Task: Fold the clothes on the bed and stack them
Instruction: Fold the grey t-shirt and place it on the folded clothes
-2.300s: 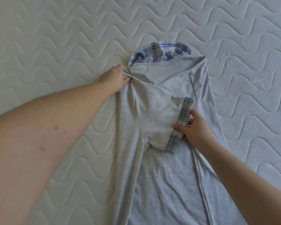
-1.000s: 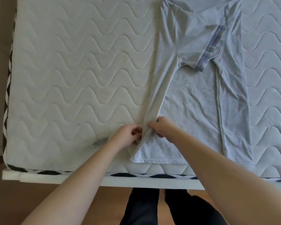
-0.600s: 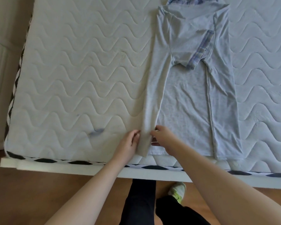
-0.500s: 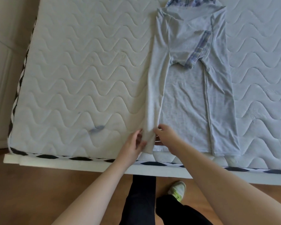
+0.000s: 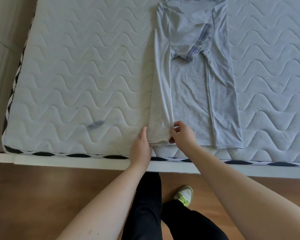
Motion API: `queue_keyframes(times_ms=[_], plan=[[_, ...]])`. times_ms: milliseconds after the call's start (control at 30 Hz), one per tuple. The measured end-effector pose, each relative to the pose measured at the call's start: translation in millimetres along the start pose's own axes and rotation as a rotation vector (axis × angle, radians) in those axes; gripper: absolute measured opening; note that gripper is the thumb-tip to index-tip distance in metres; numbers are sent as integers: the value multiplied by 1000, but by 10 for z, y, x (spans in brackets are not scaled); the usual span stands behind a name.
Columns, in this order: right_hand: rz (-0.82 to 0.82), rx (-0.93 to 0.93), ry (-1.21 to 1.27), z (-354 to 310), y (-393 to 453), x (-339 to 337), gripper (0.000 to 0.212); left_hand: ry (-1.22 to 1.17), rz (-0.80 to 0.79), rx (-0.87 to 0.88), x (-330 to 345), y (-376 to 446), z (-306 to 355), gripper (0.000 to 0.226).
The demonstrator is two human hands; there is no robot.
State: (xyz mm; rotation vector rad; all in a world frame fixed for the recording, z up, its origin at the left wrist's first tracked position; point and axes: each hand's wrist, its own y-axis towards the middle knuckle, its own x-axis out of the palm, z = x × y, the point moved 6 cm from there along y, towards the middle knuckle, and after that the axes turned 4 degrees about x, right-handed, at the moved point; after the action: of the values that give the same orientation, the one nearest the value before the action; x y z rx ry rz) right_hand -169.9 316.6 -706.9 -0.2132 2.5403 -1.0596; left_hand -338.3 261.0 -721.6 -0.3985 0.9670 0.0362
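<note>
The grey shirt [image 5: 194, 87] is lying on the bed [image 5: 76, 66]. Its folded left edge is lying between both hands: left hand [image 5: 140, 148] pressing flat, fingers straight; right hand [image 5: 182, 135] pinching it.

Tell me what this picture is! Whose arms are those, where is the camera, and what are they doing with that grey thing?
The camera sits on a person's head, looking down, so the arms are that person's own. No machine here. They stand by a bed with a white quilted mattress. On it lies a grey shirt with a checked sleeve cuff, its sides folded inward. The left hand lies flat against the folded left strip near the hem, and the right hand pinches that strip's other edge. Below are the wooden floor and one shoe.
</note>
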Motion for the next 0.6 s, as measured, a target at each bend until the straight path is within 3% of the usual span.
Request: queue_keyframes(times_ms=[100,333,500,600], plan=[[28,25,-46,139,10,-73,12,102,10,49,24,-27,35,59],[-109,152,-127,273,39,22,29,250,14,230,69,-54,155,61],[45,-11,-204,274,29,-99,21,470,-44,309,137,-50,184,71],[53,-25,-241,307,-1,-131,17,518,-114,336,197,-73,216,68]])
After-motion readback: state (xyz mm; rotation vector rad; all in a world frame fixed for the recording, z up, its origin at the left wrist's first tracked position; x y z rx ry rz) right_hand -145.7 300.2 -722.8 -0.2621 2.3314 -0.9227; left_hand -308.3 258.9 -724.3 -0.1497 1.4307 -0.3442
